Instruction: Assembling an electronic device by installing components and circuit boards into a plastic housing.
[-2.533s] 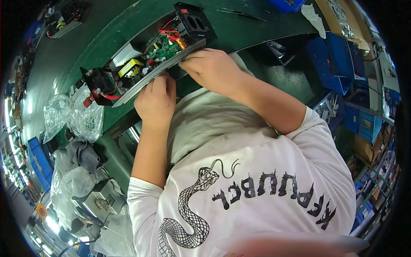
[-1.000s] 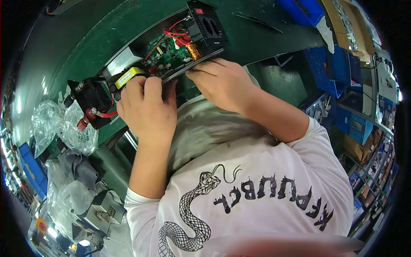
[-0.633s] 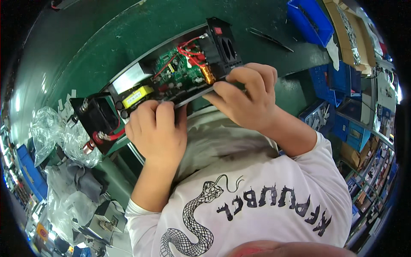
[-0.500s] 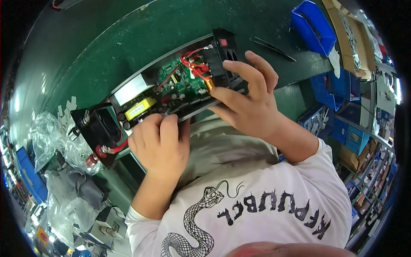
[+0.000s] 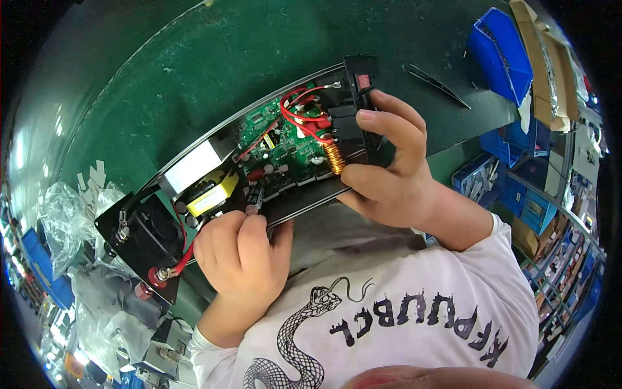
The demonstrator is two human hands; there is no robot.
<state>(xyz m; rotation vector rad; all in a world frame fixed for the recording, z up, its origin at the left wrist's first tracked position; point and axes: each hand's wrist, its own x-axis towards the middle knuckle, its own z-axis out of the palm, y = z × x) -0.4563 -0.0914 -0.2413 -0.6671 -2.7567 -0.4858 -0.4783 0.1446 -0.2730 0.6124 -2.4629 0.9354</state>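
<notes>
Single view only: head-worn fisheye camera, looked steeply down over person's chest at green tabletop (image 5: 194,78). Sat close: opened electronics chassis (image 5: 259,168) and both hands filled centre. Forearms entered from lower edge. Straight edges bowed toward rim; dark circular border framed picture. Blue bins (image 5: 499,52) lay at upper right rim. No second view to overlap.

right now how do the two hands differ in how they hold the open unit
The left hand is curled knuckles up at the near edge of the open unit, by the yellow part. The right hand spreads wider, fingers over the black end panel, thumb by the copper coil. Both grip the same unit.
</notes>
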